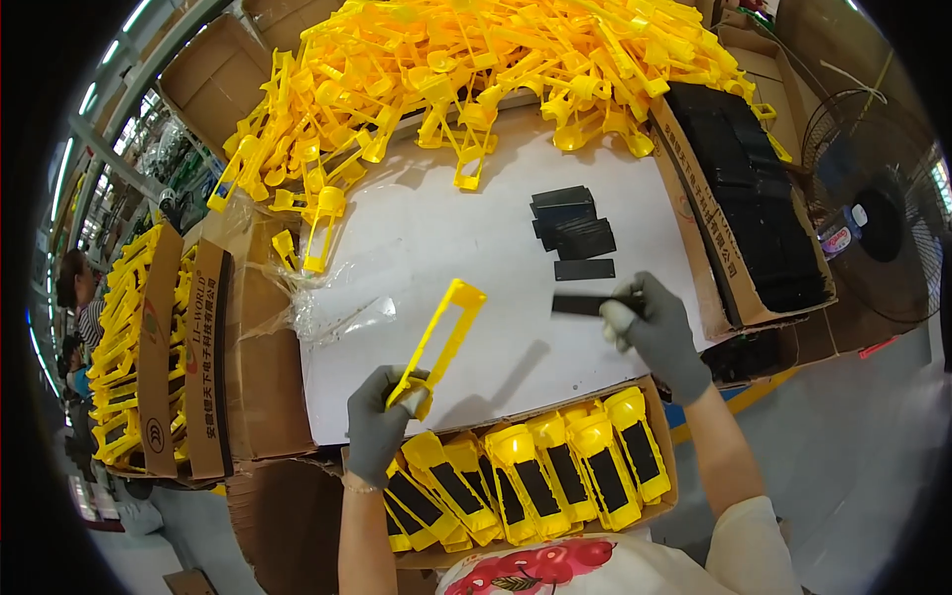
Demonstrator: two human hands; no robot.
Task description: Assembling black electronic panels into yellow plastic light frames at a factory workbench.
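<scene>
Both my hands wear grey gloves. In my left hand (pixel 379 421) is a yellow plastic frame (pixel 436 337), gripped by its lower end and tilted up to the right; its long rectangular opening has nothing in it. My right hand (pixel 650 322) pinches a thin black strip (pixel 580 304) by its right end, apart from the frame. Just beyond that hand, several loose black strips (pixel 577 233) lie overlapping on the white tabletop (pixel 436 238). Close to my body, a cardboard box (pixel 659 397) holds several yellow frames (pixel 540 476) with black strips set into them.
A large heap of yellow frames (pixel 446 79) covers the table's far side. On the right stands a carton (pixel 709 218) packed with black pieces (pixel 744 188), beside a fan (pixel 873 208). At left are cartons of yellow parts (pixel 124 367). Another person (pixel 79 288) is at far left.
</scene>
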